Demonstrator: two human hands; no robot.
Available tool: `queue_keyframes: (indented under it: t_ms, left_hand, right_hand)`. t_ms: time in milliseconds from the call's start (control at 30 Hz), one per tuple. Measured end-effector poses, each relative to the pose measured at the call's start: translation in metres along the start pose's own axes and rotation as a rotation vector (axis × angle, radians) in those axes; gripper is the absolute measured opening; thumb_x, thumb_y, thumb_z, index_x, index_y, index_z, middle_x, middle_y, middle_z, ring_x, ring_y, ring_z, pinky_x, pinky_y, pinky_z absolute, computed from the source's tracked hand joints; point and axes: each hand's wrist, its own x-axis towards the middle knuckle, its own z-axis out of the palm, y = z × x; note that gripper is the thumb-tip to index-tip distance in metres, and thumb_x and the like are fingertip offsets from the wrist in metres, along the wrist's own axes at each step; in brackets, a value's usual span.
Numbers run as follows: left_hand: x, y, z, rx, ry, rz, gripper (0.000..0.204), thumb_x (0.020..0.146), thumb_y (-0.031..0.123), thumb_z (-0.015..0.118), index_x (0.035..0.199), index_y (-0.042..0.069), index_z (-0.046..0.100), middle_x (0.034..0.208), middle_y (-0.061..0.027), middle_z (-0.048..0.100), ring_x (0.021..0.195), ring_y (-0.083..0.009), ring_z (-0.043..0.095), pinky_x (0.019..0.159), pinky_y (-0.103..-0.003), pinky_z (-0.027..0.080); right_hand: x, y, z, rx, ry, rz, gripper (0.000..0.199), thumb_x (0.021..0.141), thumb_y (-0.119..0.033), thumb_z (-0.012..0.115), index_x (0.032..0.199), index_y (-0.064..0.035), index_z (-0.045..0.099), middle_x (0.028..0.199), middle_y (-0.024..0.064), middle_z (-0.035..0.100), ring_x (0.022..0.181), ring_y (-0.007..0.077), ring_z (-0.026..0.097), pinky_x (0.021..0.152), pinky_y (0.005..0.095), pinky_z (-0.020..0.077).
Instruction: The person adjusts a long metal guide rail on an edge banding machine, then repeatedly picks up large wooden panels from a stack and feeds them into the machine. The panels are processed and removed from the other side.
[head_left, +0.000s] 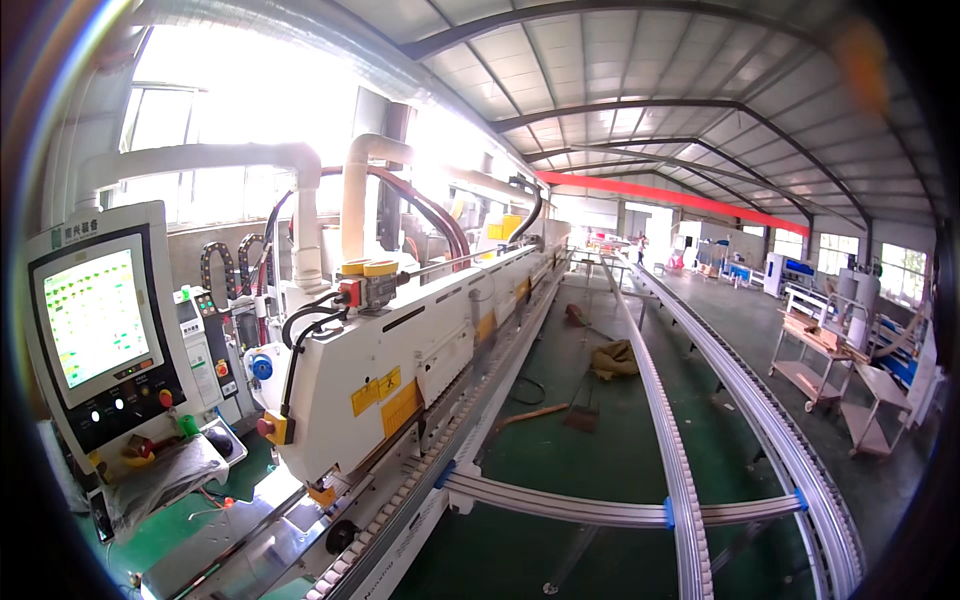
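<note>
Long white machine (pixel 430 345) runs along your left, roller rails (pixel 668 430) with green floor (pixel 570 465) between; dark lettering (pixel 83 232) tops the control panel (pixel 97 325). Can't tell if your hands are spread.

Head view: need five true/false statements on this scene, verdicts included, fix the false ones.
1. The lit screen stands left of the long white machine. True.
2. Both hands rest on the long white machine. False: neither shows in the picture.
3. A brown bundle lies on the green floor. True.
4. The long white machine stands right of the brown bundle. False: it stands left of it.
5. A red beam runs beneath the roof. True.
</note>
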Motion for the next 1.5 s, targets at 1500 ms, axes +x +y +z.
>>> queue_keyframes:
  t_ms: [1500]
  left_hand:
    - [0.001,-0.001,0.015,0.069,0.077,-0.004,0.061,0.082,0.07,0.066,0.097,0.011,0.064,0.096,-0.0152,0.071,0.092,-0.0388,0.07,0.076,-0.052,0.055]
  right_hand:
    - [0.011,0.0,0.011,0.019,-0.025,0.006,0.052,0.079,-0.038,0.08,0.111,-0.0025,0.06,0.107,0.0208,0.071,0.103,0.0383,0.07,0.089,0.0469,0.0563]
